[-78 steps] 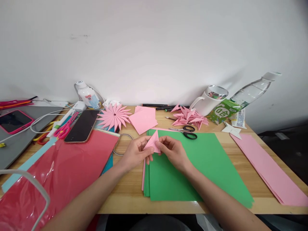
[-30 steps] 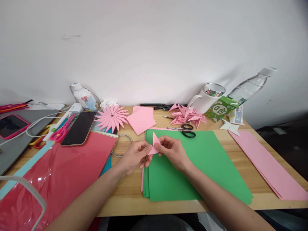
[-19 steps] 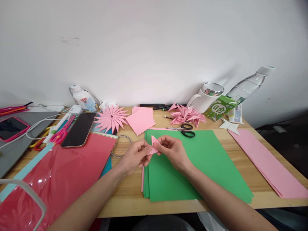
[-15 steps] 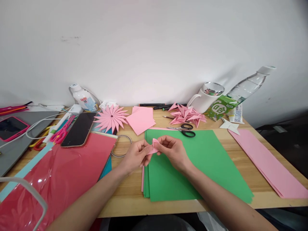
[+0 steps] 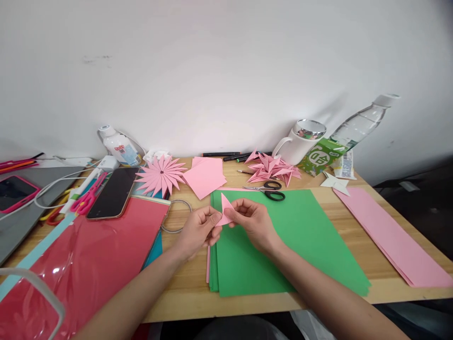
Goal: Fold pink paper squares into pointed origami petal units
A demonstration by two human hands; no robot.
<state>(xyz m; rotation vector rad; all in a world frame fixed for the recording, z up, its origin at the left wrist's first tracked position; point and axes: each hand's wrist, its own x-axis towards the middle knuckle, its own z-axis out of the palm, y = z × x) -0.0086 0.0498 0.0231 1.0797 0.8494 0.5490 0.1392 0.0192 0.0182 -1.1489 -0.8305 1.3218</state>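
Note:
A small folded piece of pink paper (image 5: 225,206) is pinched between my two hands, with one sharp point sticking up. My left hand (image 5: 201,226) is closed on its lower left side. On its right side, my right hand (image 5: 253,219) grips it between thumb and fingers. Both hands are above the left part of a stack of green paper (image 5: 290,245). Behind them lie square pink sheets (image 5: 205,177), a round pink folded-paper star (image 5: 162,173) and a heap of pointed pink folded pieces (image 5: 271,167).
Black-handled scissors (image 5: 272,191) lie at the green stack's back edge. A white mug (image 5: 300,141), a green box (image 5: 322,156) and a leaning bottle (image 5: 364,120) stand back right. A phone (image 5: 115,193) and red sheets (image 5: 106,241) are left; long pink strips (image 5: 392,236) lie right.
The folded pink paper's point now stands taller and sharper between my fingers. Both hands have stayed almost in place, and the view has shifted slightly.

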